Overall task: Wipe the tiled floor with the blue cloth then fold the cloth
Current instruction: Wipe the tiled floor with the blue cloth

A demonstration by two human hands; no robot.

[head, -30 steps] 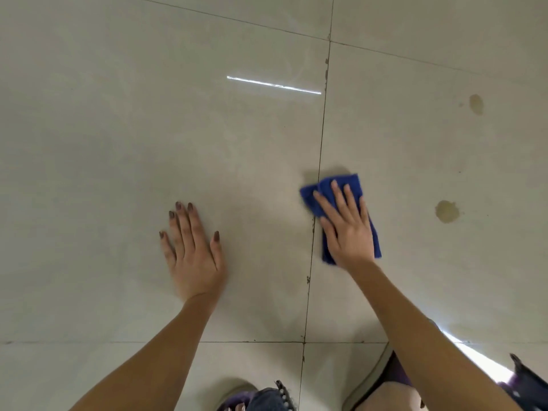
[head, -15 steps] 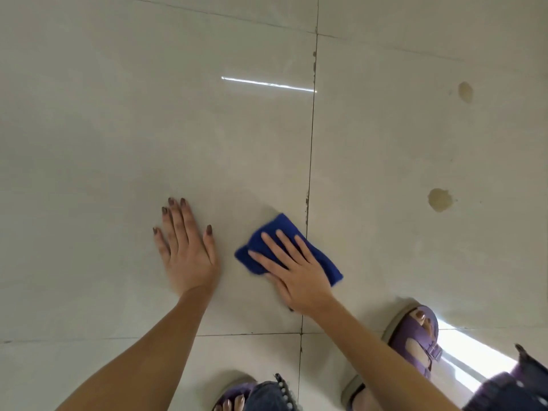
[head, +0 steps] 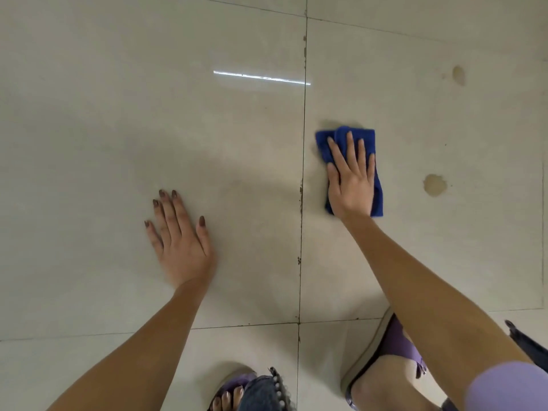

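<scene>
Pale beige glossy floor tiles (head: pixel 89 114) fill the view, split by a dark vertical grout line (head: pixel 303 173) and a horizontal one crossing it lower down. A thin white streak of reflected light (head: pixel 261 77) lies on the left tile, ending at the vertical joint. On the right tile are two brownish stains: a round one (head: pixel 434 185) off to the right of the cloth and a smaller oval one (head: pixel 458 75) farther up.

The small deep-blue terry cloth (head: pixel 339 137) lies flat on the right tile, just right of the vertical grout line. It is folded into a thick upright rectangle, with a rounded bulge of fabric along its top edge and a soft, napped surface.

The right hand (head: pixel 351 185) lies palm-down on top of it. Its fingers (head: pixel 350 149) are straight and slightly spread, pressing the cloth to the floor rather than curling round it. The fingertips stop just short of the cloth's top edge. Blue shows above them, between them, along the left of the index finger and in a narrow strip down the right side of the palm.

The left hand (head: pixel 181 241) rests flat on the bare left tile, well apart from the cloth, fingers straight and close together, nails dark-painted, holding nothing.

At the bottom edge are two purple sandals (head: pixel 394 342), a denim hem and a lilac sleeve (head: pixel 510 387).
</scene>
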